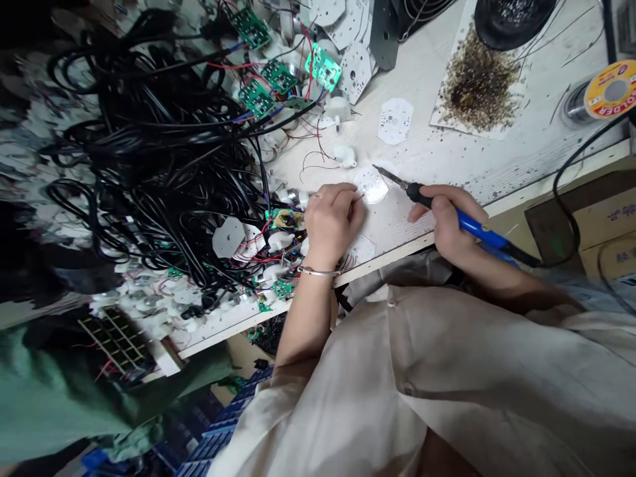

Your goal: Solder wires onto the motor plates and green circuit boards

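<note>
My right hand point(454, 222) is wrapped round the blue handle of a soldering iron point(474, 226). The iron's dark tip points left, just above a shiny white circuit board point(371, 186) lying on the bench. At that board's left edge, my left hand point(332, 222) has its fingers pinched together, and a short bit of thin red wire point(360, 197) shows at the fingertips. A small white motor-like part point(344, 156) with red wires lies just beyond my left hand. Another white board point(395, 121) lies flat farther back.
Tangled black cables point(183, 152) and green circuit boards point(256, 98) crowd the left side. On the right are a solder spool point(609, 91), a sheet with brown residue point(479, 83) and a black dish point(514, 23). The bench edge point(517, 192) runs close to my body.
</note>
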The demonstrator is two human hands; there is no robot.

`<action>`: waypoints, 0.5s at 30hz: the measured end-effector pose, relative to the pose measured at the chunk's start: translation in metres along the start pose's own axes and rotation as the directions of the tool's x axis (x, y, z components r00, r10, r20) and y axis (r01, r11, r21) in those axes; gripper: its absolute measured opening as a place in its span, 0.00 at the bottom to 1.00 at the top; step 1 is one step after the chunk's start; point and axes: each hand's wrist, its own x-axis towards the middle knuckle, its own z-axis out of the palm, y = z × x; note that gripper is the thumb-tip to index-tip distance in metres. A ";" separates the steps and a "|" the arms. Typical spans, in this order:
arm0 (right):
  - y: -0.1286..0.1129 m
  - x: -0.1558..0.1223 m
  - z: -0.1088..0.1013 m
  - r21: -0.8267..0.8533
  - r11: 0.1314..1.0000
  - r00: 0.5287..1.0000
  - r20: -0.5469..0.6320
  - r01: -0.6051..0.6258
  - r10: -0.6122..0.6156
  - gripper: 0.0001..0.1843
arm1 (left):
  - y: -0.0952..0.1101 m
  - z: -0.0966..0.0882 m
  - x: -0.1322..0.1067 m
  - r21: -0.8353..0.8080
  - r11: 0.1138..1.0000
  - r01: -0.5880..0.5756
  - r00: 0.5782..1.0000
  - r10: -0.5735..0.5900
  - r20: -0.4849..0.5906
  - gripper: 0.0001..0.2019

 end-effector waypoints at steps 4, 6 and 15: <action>0.003 0.008 0.012 -0.190 0.961 0.972 0.155 0.203 -0.175 0.14 | 0.001 -0.003 -0.004 -0.025 0.999 -0.036 0.999 0.037 0.019 0.04; 0.009 0.012 0.020 -0.286 0.920 0.950 0.234 0.269 -0.205 0.15 | 0.000 -0.005 -0.004 -0.064 0.997 -0.047 0.998 0.049 0.025 0.04; 0.010 0.010 0.018 -0.156 0.973 0.976 0.160 0.172 -0.147 0.14 | -0.003 -0.001 0.001 -0.124 0.989 0.084 0.994 -0.075 0.082 0.05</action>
